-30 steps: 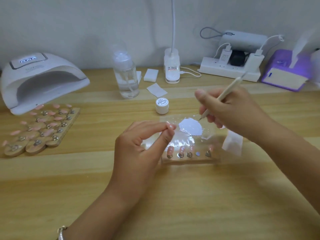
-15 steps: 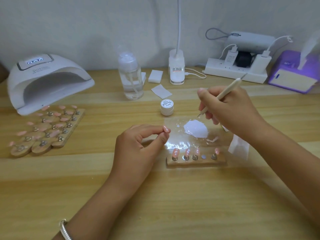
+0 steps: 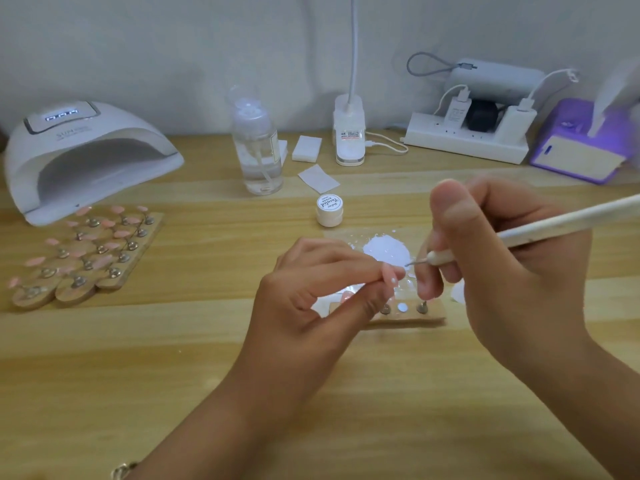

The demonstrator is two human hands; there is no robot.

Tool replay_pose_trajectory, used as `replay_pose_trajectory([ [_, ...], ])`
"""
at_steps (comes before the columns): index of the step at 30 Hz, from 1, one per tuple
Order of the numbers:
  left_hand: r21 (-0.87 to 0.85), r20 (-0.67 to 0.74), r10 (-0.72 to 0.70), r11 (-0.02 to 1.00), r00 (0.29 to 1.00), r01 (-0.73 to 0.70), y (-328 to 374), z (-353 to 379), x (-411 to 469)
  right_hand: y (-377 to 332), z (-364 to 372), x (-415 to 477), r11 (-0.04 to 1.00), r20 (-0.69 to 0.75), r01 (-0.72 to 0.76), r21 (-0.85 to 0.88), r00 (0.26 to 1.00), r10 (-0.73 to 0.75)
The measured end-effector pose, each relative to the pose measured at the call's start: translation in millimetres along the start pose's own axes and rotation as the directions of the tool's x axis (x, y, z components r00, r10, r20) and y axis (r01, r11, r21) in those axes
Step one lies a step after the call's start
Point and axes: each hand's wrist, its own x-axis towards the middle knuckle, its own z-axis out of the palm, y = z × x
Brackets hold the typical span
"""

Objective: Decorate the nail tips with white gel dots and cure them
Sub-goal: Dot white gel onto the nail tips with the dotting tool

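My left hand [image 3: 311,292] pinches a pink nail tip [image 3: 390,277] that carries small white dots. My right hand [image 3: 502,265] grips a cream dotting pen [image 3: 554,225], its metal point just right of the nail tip. Behind the point a blob of white gel [image 3: 386,251] lies on a clear sheet [image 3: 349,233]. A small wooden nail holder [image 3: 429,311] with metal studs sits under my fingers, partly hidden. The white gel jar [image 3: 329,210] stands behind the sheet. The white curing lamp [image 3: 79,157] stands at the far left.
A wooden board with several pink nail tips [image 3: 86,254] lies left, before the lamp. A clear pump bottle [image 3: 257,147], white pads [image 3: 306,148], a desk-lamp base [image 3: 349,133], a power strip [image 3: 467,138] and a purple device [image 3: 581,143] line the back.
My right hand came down and toward the left hand, bringing the pen point from the gel blob to the nail tip. The view moved closer.
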Motion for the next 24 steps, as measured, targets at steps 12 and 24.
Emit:
replay_pose_trajectory([
  [12,0.059,0.002,0.011,0.998,1.000,-0.011,0.3,2.4,-1.8,3.9,3.5,-3.9,0.997,0.011,0.013,-0.078,1.000,-0.012],
  [24,0.070,0.002,0.035,0.997,0.999,-0.035,-0.8,3.4,-2.0,6.8,1.5,-5.1,0.991,0.026,0.020,-0.129,1.000,-0.016],
])
